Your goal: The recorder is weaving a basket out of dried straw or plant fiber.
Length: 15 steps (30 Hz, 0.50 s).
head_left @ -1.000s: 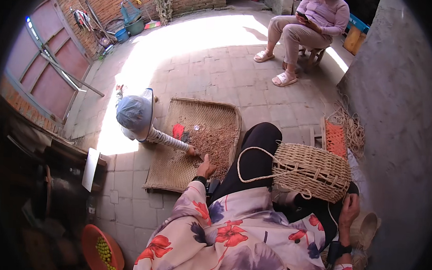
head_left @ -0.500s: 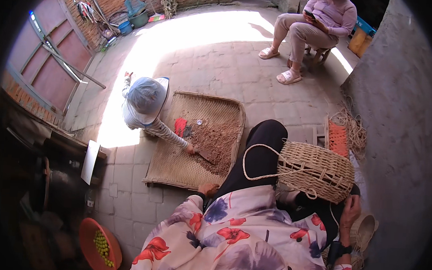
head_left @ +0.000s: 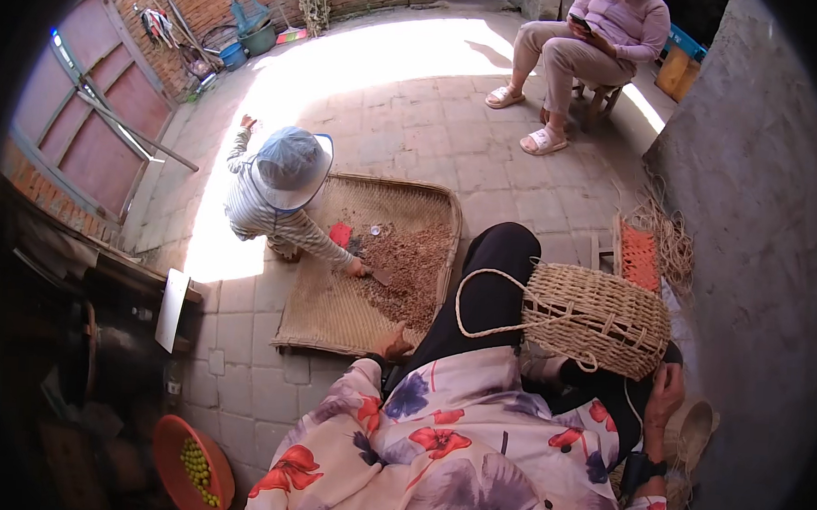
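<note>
Resting on the lap, the woven basket stays steady; the right hand curls beside it, the left hand touches the flat tray, fingers hidden.

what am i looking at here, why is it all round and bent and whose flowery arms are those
The view comes from a small wide-angle camera worn on a person's head, looking down, so straight edges bend near the rim. The flowery sleeves belong to the wearer. Their left hand rests by the near edge of a flat woven tray that holds a pile of brown bits. Their right hand sits beside a woven basket on their lap; whether it grips anything is unclear. A small person in a blue hat reaches into the pile. Another person sits farther off. An orange bowl of green fruit stands lower left.
</note>
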### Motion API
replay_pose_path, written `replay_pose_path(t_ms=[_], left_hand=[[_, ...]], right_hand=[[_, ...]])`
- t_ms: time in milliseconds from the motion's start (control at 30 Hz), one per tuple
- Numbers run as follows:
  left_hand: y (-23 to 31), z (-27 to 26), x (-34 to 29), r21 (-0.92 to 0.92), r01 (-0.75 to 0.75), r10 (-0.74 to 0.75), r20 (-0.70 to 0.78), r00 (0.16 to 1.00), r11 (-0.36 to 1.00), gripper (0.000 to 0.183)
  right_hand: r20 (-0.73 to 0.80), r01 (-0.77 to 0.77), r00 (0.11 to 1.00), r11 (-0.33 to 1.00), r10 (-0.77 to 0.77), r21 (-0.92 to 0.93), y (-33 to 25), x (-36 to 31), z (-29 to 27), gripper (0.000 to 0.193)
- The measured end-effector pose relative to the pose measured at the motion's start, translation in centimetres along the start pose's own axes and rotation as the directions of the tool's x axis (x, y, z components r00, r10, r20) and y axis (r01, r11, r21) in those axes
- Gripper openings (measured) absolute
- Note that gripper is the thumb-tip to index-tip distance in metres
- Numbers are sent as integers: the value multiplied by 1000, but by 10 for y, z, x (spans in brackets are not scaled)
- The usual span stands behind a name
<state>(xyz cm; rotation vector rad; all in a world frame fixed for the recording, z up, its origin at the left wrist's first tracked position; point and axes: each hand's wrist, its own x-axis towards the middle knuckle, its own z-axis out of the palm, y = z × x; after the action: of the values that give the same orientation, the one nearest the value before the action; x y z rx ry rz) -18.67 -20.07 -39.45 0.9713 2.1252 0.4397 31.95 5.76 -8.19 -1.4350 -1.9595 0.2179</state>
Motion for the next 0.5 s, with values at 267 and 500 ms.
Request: replay_pose_path(t_ms=[267, 500], left_hand=[[49, -45, 11, -5, 125, -119, -347, 930, 992, 85], [-88, 23, 33, 182, -834, 792, 261, 552, 521, 49]], right_hand=[[-9, 11, 1000, 999, -11, -49, 1, -2, 0, 20], [26, 79, 996, 996, -80, 47, -5, 7, 18, 18]])
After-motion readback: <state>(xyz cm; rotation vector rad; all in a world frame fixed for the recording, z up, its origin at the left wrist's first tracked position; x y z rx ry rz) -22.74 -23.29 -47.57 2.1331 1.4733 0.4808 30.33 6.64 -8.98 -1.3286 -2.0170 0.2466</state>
